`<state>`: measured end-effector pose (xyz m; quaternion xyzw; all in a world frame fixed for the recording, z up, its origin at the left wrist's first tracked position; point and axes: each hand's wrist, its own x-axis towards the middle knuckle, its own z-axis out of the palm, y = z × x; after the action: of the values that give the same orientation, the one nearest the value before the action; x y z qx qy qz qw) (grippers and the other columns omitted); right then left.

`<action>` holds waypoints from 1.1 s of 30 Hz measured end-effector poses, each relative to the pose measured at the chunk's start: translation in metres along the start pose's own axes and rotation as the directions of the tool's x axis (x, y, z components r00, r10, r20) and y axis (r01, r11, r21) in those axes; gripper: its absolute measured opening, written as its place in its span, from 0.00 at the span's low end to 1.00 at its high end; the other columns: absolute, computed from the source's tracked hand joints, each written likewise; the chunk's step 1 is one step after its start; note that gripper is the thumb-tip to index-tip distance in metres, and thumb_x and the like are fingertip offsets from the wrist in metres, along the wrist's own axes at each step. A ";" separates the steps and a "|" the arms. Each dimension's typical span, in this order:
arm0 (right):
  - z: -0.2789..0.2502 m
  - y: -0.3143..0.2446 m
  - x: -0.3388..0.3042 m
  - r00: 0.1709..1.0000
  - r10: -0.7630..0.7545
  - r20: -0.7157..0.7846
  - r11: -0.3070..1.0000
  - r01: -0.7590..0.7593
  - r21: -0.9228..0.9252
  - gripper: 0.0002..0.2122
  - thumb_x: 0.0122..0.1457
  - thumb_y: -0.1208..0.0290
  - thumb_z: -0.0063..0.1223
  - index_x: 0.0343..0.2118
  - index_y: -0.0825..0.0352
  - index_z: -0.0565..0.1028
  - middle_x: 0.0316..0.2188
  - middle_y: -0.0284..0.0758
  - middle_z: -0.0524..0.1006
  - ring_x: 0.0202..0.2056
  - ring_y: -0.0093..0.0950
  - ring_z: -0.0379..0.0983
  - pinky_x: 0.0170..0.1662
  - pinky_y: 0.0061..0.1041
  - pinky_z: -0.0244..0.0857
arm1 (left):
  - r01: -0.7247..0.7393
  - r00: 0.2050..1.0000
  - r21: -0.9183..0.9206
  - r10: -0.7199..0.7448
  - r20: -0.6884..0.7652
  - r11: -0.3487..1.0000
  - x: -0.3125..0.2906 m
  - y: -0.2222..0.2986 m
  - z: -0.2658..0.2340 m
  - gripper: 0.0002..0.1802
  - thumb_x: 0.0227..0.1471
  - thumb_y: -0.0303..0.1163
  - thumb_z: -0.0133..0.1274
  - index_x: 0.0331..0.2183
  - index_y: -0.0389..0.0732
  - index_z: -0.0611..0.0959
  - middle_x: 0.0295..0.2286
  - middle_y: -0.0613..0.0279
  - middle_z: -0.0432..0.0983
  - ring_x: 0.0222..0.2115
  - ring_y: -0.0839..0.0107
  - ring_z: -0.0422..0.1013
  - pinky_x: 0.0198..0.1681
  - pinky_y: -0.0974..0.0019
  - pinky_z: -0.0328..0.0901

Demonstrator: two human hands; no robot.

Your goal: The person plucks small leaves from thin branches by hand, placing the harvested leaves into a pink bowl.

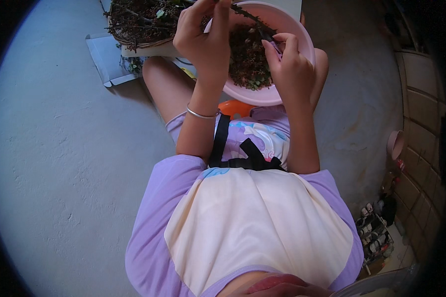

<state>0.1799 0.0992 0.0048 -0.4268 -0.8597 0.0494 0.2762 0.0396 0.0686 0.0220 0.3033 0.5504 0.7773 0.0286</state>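
My left hand (203,42) is raised at the left rim of a pink basin (243,97), its fingertips partly cut off by the top edge. They pinch a dark, thorny-looking twig (248,15) that slants across the basin. Closed over the basin's right side, my right hand (291,62) grips a small tool with a dark blade and purplish handle (278,47), whose exact kind I cannot make out. Its dark end meets the twig's lower end. Inside the basin lie small reddish-brown berry clusters (245,62) mixed with green leaves.
A woven basket (143,45) heaped with dark berry-bearing twigs stands at the upper left. Beside it a pale open box flap (106,59) lies near some green leaves. Something orange (235,108) shows below the basin. A rack of small items (374,235) stands along the right wall.
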 end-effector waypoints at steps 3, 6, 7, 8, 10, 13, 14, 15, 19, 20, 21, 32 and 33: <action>0.007 0.004 0.000 1.000 0.009 -0.004 1.000 -0.009 0.001 0.12 0.55 0.61 0.51 0.36 0.63 0.67 0.19 0.39 0.76 0.22 0.35 0.76 0.25 0.31 0.69 | 0.036 0.999 0.024 -0.035 -0.014 0.999 0.001 -0.006 -0.001 0.07 0.48 0.24 0.56 0.32 0.32 0.78 0.26 0.66 0.75 0.26 0.83 0.68 0.29 0.81 0.62; 0.008 0.004 0.000 1.000 0.022 0.010 0.999 -0.021 -0.029 0.13 0.55 0.61 0.51 0.37 0.63 0.66 0.20 0.39 0.76 0.23 0.36 0.76 0.26 0.31 0.69 | 0.108 0.993 -0.090 -0.112 -0.031 0.990 0.004 -0.021 -0.003 0.07 0.48 0.25 0.55 0.32 0.31 0.78 0.26 0.66 0.75 0.27 0.84 0.68 0.29 0.81 0.62; 0.006 0.004 -0.001 0.999 0.035 0.022 0.999 -0.034 -0.041 0.13 0.54 0.61 0.52 0.37 0.63 0.66 0.21 0.40 0.76 0.23 0.36 0.76 0.26 0.32 0.69 | 0.139 0.989 -0.200 -0.147 -0.027 0.970 0.008 -0.027 -0.005 0.08 0.49 0.25 0.55 0.32 0.31 0.78 0.26 0.66 0.75 0.27 0.84 0.67 0.29 0.82 0.62; 0.004 0.003 -0.002 0.998 0.048 0.034 0.998 -0.046 -0.053 0.14 0.54 0.61 0.52 0.38 0.63 0.66 0.21 0.40 0.76 0.24 0.36 0.76 0.26 0.32 0.70 | 0.167 0.983 -0.308 -0.182 -0.018 0.937 0.011 -0.031 -0.007 0.08 0.49 0.26 0.55 0.32 0.31 0.78 0.26 0.66 0.75 0.27 0.85 0.67 0.29 0.82 0.62; -0.004 0.005 -0.007 0.999 0.035 0.007 0.995 -0.035 0.094 0.14 0.54 0.61 0.53 0.38 0.64 0.66 0.22 0.41 0.77 0.24 0.37 0.76 0.27 0.32 0.69 | 0.201 0.962 -0.261 -0.241 -0.131 0.944 0.017 -0.036 -0.014 0.07 0.49 0.27 0.54 0.29 0.32 0.79 0.25 0.65 0.75 0.26 0.80 0.69 0.28 0.78 0.64; -0.024 0.003 -0.014 0.994 0.097 0.043 0.931 -0.106 0.349 0.14 0.54 0.63 0.53 0.38 0.66 0.68 0.25 0.40 0.77 0.27 0.32 0.76 0.29 0.27 0.69 | 0.193 0.947 -0.334 -0.265 -0.184 0.922 0.026 -0.041 -0.030 0.07 0.48 0.28 0.55 0.29 0.34 0.79 0.24 0.64 0.75 0.25 0.79 0.70 0.29 0.77 0.65; -0.032 0.002 -0.014 0.986 0.146 0.083 0.880 -0.168 0.443 0.13 0.54 0.64 0.53 0.37 0.66 0.68 0.25 0.40 0.77 0.28 0.30 0.76 0.29 0.25 0.68 | 0.180 0.948 -0.383 -0.264 -0.179 0.906 0.028 -0.046 -0.037 0.08 0.48 0.28 0.56 0.30 0.34 0.80 0.24 0.65 0.76 0.25 0.79 0.70 0.30 0.78 0.65; -0.041 0.000 -0.015 0.974 0.189 0.128 0.816 -0.228 0.531 0.13 0.54 0.65 0.53 0.37 0.67 0.69 0.26 0.39 0.77 0.29 0.28 0.76 0.30 0.24 0.68 | 0.167 0.949 -0.430 -0.264 -0.175 0.887 0.029 -0.049 -0.043 0.08 0.47 0.29 0.57 0.30 0.34 0.80 0.25 0.65 0.76 0.24 0.80 0.70 0.31 0.78 0.65; -0.057 0.006 -0.021 0.951 0.221 0.218 0.677 -0.310 0.667 0.11 0.56 0.67 0.52 0.37 0.68 0.70 0.26 0.35 0.76 0.30 0.20 0.74 0.33 0.17 0.65 | 0.187 0.941 -0.554 -0.310 -0.137 0.812 0.035 -0.059 -0.061 0.07 0.49 0.29 0.55 0.31 0.36 0.79 0.24 0.65 0.76 0.25 0.79 0.70 0.30 0.78 0.64; -0.058 0.006 -0.020 0.944 0.224 0.241 0.609 -0.328 0.722 0.10 0.56 0.67 0.52 0.37 0.68 0.70 0.25 0.33 0.75 0.26 0.16 0.71 0.29 0.14 0.63 | 0.194 0.945 -0.571 -0.308 -0.109 0.798 0.037 -0.062 -0.066 0.07 0.50 0.30 0.54 0.31 0.38 0.79 0.24 0.64 0.75 0.25 0.78 0.70 0.30 0.77 0.65; -0.058 0.007 -0.020 0.936 0.217 0.277 0.558 -0.352 0.751 0.10 0.56 0.67 0.51 0.37 0.68 0.70 0.24 0.32 0.74 0.24 0.15 0.69 0.27 0.13 0.61 | 0.201 0.943 -0.581 -0.316 -0.102 0.789 0.038 -0.064 -0.070 0.07 0.50 0.31 0.54 0.31 0.38 0.79 0.24 0.64 0.75 0.25 0.78 0.70 0.31 0.77 0.65; -0.080 0.015 -0.018 0.889 0.137 0.436 0.312 -0.457 0.833 0.08 0.58 0.70 0.48 0.38 0.68 0.69 0.16 0.24 0.66 0.16 0.11 0.56 0.19 0.10 0.47 | 0.227 0.934 -0.728 -0.356 -0.025 0.647 0.048 -0.063 -0.092 0.10 0.53 0.32 0.50 0.36 0.37 0.78 0.31 0.58 0.76 0.26 0.75 0.71 0.34 0.72 0.66; -0.080 0.017 -0.018 0.881 0.123 0.458 0.314 -0.472 0.824 0.08 0.58 0.70 0.49 0.37 0.68 0.69 0.17 0.24 0.67 0.16 0.11 0.57 0.19 0.10 0.47 | 0.229 0.937 -0.742 -0.350 -0.008 0.630 0.049 -0.063 -0.093 0.10 0.53 0.32 0.50 0.36 0.38 0.77 0.31 0.58 0.76 0.26 0.74 0.71 0.34 0.72 0.66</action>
<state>0.2422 0.0844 0.0588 -0.3393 -0.6196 0.6353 0.3123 -0.0647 0.0340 -0.0308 0.1138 0.2358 0.9373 0.2299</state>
